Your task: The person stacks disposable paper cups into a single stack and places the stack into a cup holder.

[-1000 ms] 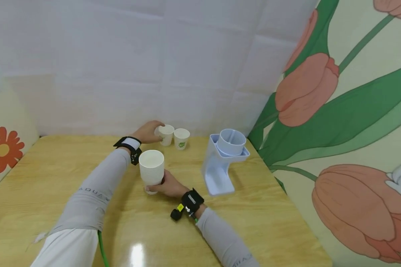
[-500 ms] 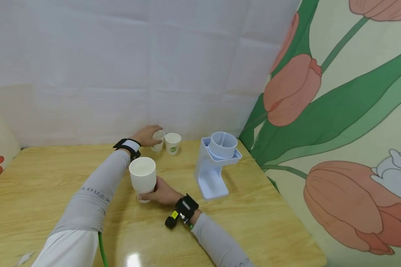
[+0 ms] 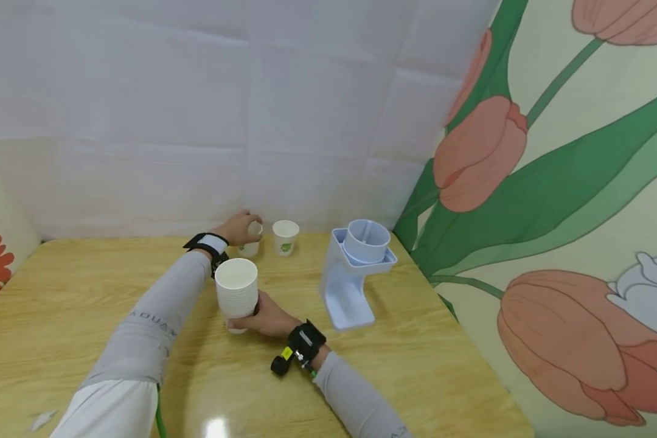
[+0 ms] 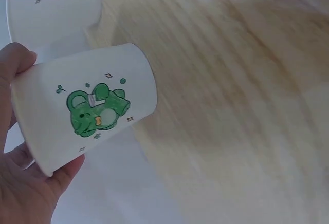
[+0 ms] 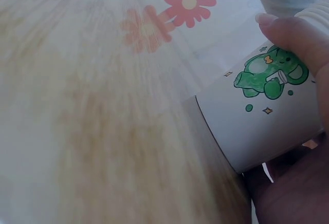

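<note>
My left hand [image 3: 242,227] pinches a white paper cup [image 4: 97,98] near its rim, at the back of the table. That cup has a green cartoon bear printed on its side and stands close over the wood. Just right of it in the head view stands another white paper cup [image 3: 285,238] with a green print. Nearer the front, my right hand [image 3: 268,317] grips a tall stack of nested white paper cups [image 3: 237,286] low down, thumb and fingers on either side. In the right wrist view the stack's lowest cup [image 5: 257,106] shows the same bear, its base right at the tabletop.
A pale blue stand [image 3: 344,292] with a round cup-shaped holder [image 3: 366,241] on top is to the right on the wooden table [image 3: 416,365]. White sheeting [image 3: 170,109] hangs behind the table. A wall with painted tulips [image 3: 482,152] rises along the right side.
My left hand has moved left with its cup, widening the gap to the other single cup. The right hand keeps its hold on the stack. The head view has shifted slightly.
</note>
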Demonstrator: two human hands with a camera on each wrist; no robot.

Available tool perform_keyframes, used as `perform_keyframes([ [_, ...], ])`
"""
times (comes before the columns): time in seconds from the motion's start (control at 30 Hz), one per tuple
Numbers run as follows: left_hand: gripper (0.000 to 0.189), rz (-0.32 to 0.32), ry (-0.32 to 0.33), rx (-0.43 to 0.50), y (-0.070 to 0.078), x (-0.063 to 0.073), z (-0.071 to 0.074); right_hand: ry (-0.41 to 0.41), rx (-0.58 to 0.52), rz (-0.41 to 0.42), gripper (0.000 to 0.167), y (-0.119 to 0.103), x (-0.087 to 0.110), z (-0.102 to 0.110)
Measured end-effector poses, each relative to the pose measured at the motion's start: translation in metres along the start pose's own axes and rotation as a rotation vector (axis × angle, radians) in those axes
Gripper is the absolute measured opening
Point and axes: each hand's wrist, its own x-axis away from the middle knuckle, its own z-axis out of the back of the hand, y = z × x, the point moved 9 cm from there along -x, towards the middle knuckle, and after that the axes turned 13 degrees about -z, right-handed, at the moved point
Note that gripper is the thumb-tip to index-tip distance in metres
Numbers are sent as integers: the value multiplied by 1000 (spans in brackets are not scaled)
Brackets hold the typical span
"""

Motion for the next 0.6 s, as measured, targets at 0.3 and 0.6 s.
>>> perform_keyframes([
  [0.3, 41, 27, 114, 67, -6, 34, 12, 26, 26, 6, 65, 0, -10, 15],
  [0.6, 49, 191, 319, 165, 4, 82, 62, 65, 28, -27, 66, 4, -24, 35],
])
